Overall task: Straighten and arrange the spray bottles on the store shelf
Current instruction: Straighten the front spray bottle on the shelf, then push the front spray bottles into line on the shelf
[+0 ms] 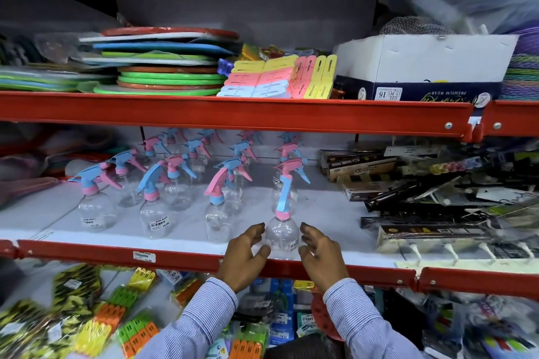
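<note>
Several clear spray bottles with pink and blue trigger heads stand in rows on the white middle shelf. The front right bottle stands upright near the shelf's red front edge. My left hand sits just left of its round body and my right hand just right of it. Both hands have their fingers spread and curved toward the bottle, at most grazing it, and neither grips it. Other front-row bottles stand to the left, their trigger heads turned different ways.
The red beam of the upper shelf hangs low over the bottle tops. Dark boxed goods and packets crowd the middle shelf's right side. Plates, coloured clips and a cardboard box fill the shelf above. Packaged items lie below.
</note>
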Tool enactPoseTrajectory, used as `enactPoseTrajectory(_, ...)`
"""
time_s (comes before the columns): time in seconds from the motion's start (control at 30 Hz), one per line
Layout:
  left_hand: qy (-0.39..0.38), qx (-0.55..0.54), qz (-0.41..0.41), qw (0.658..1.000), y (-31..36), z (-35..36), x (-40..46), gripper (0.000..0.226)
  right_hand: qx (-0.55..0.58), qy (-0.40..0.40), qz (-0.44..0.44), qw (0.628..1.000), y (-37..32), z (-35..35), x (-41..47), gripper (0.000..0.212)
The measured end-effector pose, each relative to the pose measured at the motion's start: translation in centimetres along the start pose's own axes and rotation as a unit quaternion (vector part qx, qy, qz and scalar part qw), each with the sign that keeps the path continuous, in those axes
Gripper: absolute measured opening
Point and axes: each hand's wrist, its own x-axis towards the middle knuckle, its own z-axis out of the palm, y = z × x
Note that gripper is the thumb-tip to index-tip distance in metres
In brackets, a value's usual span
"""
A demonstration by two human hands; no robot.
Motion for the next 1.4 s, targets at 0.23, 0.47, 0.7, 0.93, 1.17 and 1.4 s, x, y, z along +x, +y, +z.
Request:
enactPoseTrajectory(0.23, 0.132, 0.202, 0.135, 0.961, -1.1, -1.3, -3.9, 0.057, -0.211, 0.123, -0.242, 0.939, -0.1, 0.7, -3.5, 0.063)
enactPoseTrajectory(0.47, 0.163, 0.374, 0.078, 0.910, -2.3, -4.1, -6.5, 0.077, -0.308, 0.020, -0.323, 0.895, -2.8, 4.4, -3.7, 0.071)
enactPoseTrajectory(0.7, 0.129, 0.362, 0.055, 0.921, -6.1, -7.4, -4.9, 0.076, -0.297, -0.008, -0.262, 0.918, -5.3, 9.5, -1.3, 0.068)
enactPoseTrajectory(0.93, 0.057, 0.173, 0.043, 0.982, -8.5, -9.8, -1.3, 0.077, -0.128, -0.026, -0.055, 0.990, -6.8, 13.7, 2.1, 0.068)
enactPoseTrajectory(1.17, -0.020, 0.000, -0.004, 1.000, -8.4, -11.0, 2.6, 0.059, -0.027, -0.030, 0.036, 0.999, -8.2, 14.4, 4.0, 0.059)
enactPoseTrajectory(1.4, -0.007, -0.026, 0.010, 1.000, -8.1, -11.3, 2.3, 0.042, -0.008, -0.028, 0.031, 0.999, -8.3, 13.6, 3.3, 0.052)
